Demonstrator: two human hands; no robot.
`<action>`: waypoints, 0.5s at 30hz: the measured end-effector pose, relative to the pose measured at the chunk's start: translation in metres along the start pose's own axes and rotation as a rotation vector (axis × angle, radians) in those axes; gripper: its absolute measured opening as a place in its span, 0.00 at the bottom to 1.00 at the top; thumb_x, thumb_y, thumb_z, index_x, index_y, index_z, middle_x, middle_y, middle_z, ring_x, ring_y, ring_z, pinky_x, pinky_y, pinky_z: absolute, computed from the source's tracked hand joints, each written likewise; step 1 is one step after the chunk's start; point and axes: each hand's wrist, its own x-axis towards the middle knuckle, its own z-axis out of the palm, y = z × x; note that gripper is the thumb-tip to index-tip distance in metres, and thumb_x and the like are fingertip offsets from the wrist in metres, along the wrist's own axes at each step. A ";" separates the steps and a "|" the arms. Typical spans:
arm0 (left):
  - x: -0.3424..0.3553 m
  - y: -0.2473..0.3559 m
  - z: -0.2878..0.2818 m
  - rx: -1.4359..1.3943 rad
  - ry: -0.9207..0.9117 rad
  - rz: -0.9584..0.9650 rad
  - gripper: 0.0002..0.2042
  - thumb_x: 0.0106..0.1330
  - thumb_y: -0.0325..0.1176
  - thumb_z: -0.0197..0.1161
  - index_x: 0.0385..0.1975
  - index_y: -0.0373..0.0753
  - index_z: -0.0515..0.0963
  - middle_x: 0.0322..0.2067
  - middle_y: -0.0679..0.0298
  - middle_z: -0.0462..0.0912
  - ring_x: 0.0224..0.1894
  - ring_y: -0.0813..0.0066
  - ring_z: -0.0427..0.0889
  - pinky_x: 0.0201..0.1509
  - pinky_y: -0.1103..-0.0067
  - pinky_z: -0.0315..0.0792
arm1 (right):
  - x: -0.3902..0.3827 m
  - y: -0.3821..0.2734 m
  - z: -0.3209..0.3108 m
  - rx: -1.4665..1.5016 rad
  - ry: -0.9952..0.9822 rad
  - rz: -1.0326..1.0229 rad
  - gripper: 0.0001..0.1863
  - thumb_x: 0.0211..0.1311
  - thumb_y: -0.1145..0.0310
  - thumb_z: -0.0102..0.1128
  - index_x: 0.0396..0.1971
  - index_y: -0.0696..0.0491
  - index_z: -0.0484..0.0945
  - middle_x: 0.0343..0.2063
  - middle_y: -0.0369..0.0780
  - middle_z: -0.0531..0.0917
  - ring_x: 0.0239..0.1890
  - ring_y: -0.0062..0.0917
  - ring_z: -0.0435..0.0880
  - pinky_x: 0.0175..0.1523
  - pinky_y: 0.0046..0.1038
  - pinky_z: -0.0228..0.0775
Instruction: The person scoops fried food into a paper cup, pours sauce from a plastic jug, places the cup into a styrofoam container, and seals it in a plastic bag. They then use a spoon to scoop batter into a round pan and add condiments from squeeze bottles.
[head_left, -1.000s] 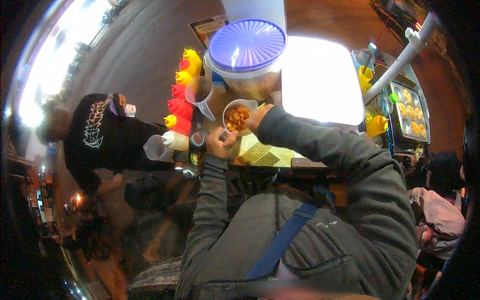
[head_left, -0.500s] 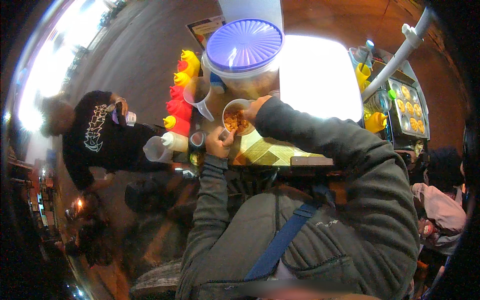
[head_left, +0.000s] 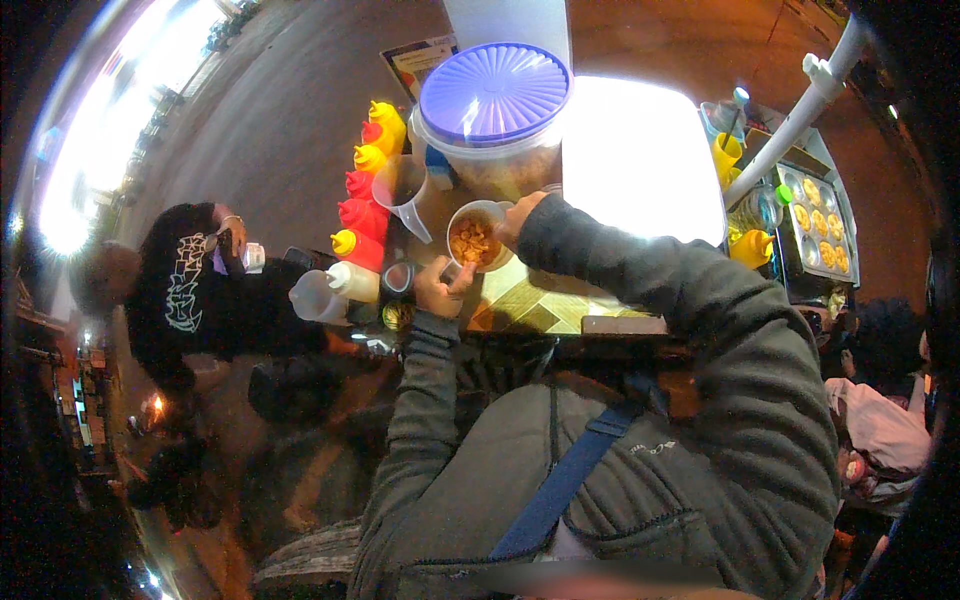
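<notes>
Cup opens upward, long axis seemingly near upright, left hand and right hand closed on it.

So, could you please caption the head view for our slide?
Right hand holds a cup of orange-brown pieces, left hand at its rim, near squeeze bottles.

- You are wearing the fisheye camera on your head.
- It is facing down over your jacket, closely viewing your left hand and right hand.

Btls L of cup, tub bhnd.
</notes>
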 end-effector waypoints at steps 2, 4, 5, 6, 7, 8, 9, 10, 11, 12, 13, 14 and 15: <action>-0.001 0.003 0.002 -0.045 0.022 0.041 0.18 0.57 0.46 0.69 0.24 0.35 0.77 0.19 0.57 0.77 0.21 0.65 0.76 0.28 0.73 0.70 | -0.001 0.002 0.009 0.044 -0.012 -0.007 0.11 0.60 0.60 0.58 0.34 0.49 0.85 0.26 0.46 0.84 0.31 0.40 0.86 0.39 0.40 0.78; -0.001 0.005 0.001 -0.047 0.034 0.066 0.18 0.57 0.46 0.69 0.24 0.35 0.77 0.19 0.57 0.78 0.21 0.66 0.76 0.28 0.73 0.70 | -0.003 0.006 0.011 0.099 -0.042 0.011 0.11 0.62 0.60 0.57 0.35 0.47 0.85 0.26 0.45 0.84 0.32 0.40 0.86 0.39 0.40 0.78; -0.001 0.005 0.001 -0.025 0.034 0.071 0.18 0.57 0.46 0.69 0.25 0.35 0.77 0.20 0.57 0.78 0.22 0.66 0.77 0.28 0.74 0.70 | -0.004 0.009 0.008 0.131 -0.055 0.035 0.11 0.62 0.60 0.57 0.36 0.46 0.85 0.26 0.44 0.85 0.32 0.40 0.86 0.40 0.41 0.78; 0.000 0.004 0.000 -0.005 0.041 0.079 0.18 0.58 0.46 0.69 0.25 0.35 0.77 0.20 0.58 0.79 0.22 0.66 0.77 0.29 0.74 0.70 | -0.004 0.012 0.004 0.160 -0.064 0.058 0.11 0.62 0.60 0.57 0.36 0.45 0.85 0.26 0.44 0.85 0.32 0.40 0.86 0.40 0.41 0.78; 0.000 0.002 -0.001 -0.054 0.043 0.053 0.18 0.58 0.47 0.69 0.25 0.35 0.77 0.20 0.58 0.79 0.22 0.67 0.77 0.29 0.74 0.70 | -0.005 0.015 -0.001 0.179 -0.013 0.065 0.10 0.62 0.60 0.57 0.36 0.45 0.85 0.27 0.43 0.85 0.32 0.40 0.85 0.40 0.41 0.78; -0.002 0.000 -0.002 -0.106 0.047 0.022 0.19 0.58 0.48 0.68 0.26 0.35 0.78 0.21 0.58 0.79 0.22 0.68 0.77 0.29 0.74 0.70 | -0.006 0.016 -0.006 0.201 0.034 0.071 0.10 0.62 0.60 0.57 0.36 0.44 0.85 0.27 0.42 0.85 0.32 0.40 0.85 0.40 0.41 0.78; -0.001 -0.003 -0.002 -0.159 0.050 -0.008 0.19 0.59 0.48 0.68 0.26 0.35 0.78 0.21 0.59 0.79 0.23 0.69 0.77 0.29 0.74 0.70 | -0.008 0.019 -0.013 0.238 0.072 0.060 0.10 0.62 0.60 0.57 0.36 0.43 0.85 0.27 0.42 0.85 0.32 0.40 0.85 0.40 0.41 0.78; -0.003 -0.005 -0.002 -0.128 0.086 0.050 0.19 0.59 0.48 0.68 0.26 0.35 0.78 0.21 0.59 0.80 0.23 0.70 0.77 0.29 0.74 0.70 | -0.009 0.020 -0.018 0.238 0.198 0.017 0.09 0.61 0.60 0.58 0.35 0.44 0.85 0.27 0.42 0.85 0.32 0.40 0.85 0.39 0.41 0.78; -0.002 -0.008 -0.002 -0.100 0.124 0.111 0.19 0.59 0.48 0.67 0.26 0.35 0.78 0.21 0.60 0.80 0.23 0.70 0.77 0.29 0.74 0.70 | -0.006 0.018 -0.024 0.171 0.173 0.003 0.09 0.61 0.60 0.58 0.35 0.44 0.85 0.27 0.42 0.85 0.32 0.40 0.86 0.39 0.41 0.78; -0.006 -0.010 -0.003 -0.068 0.153 0.159 0.19 0.60 0.48 0.67 0.27 0.35 0.78 0.21 0.60 0.80 0.23 0.71 0.77 0.29 0.74 0.70 | -0.006 0.014 -0.027 0.103 0.111 0.013 0.09 0.61 0.60 0.58 0.35 0.44 0.85 0.28 0.42 0.85 0.32 0.40 0.86 0.38 0.41 0.78; -0.008 -0.012 -0.003 -0.088 0.109 0.109 0.18 0.60 0.47 0.67 0.26 0.35 0.77 0.21 0.60 0.79 0.23 0.71 0.76 0.29 0.74 0.70 | -0.001 0.011 -0.030 0.020 0.088 0.024 0.09 0.60 0.61 0.58 0.35 0.44 0.85 0.28 0.42 0.85 0.32 0.40 0.86 0.38 0.41 0.78; -0.010 -0.014 -0.005 -0.108 0.061 0.055 0.18 0.60 0.47 0.67 0.26 0.35 0.77 0.20 0.60 0.79 0.22 0.71 0.76 0.29 0.74 0.70 | 0.006 0.005 -0.030 -0.040 0.049 0.006 0.09 0.59 0.62 0.58 0.34 0.44 0.85 0.28 0.42 0.85 0.32 0.39 0.86 0.38 0.41 0.79; -0.013 -0.015 -0.005 -0.127 0.031 0.019 0.18 0.60 0.46 0.67 0.26 0.35 0.77 0.20 0.60 0.79 0.22 0.71 0.76 0.29 0.74 0.70 | 0.009 -0.001 -0.028 0.024 0.033 0.027 0.09 0.57 0.63 0.59 0.35 0.45 0.86 0.30 0.43 0.86 0.34 0.39 0.86 0.40 0.40 0.79</action>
